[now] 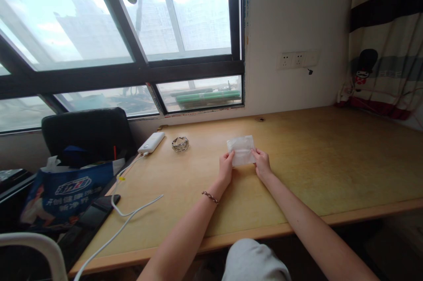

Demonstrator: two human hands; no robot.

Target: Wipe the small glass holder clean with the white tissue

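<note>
A small white, slightly translucent packet or folded sheet (241,149) is held up just above the wooden desk (313,162). My left hand (226,165) grips its left edge, thumb on top. On the opposite edge, my right hand (262,163) pinches it between thumb and fingers. The packet is spread flat between both hands, with a crease across its middle. A braided band (210,197) circles my left wrist.
On the desk's left lie a silver bracelet-like ring (180,144), a white power bank (152,142) with a white cable (127,214), and a dark phone-like slab (90,223). A blue bag (66,197) stands beside the desk, before a black chair (87,133).
</note>
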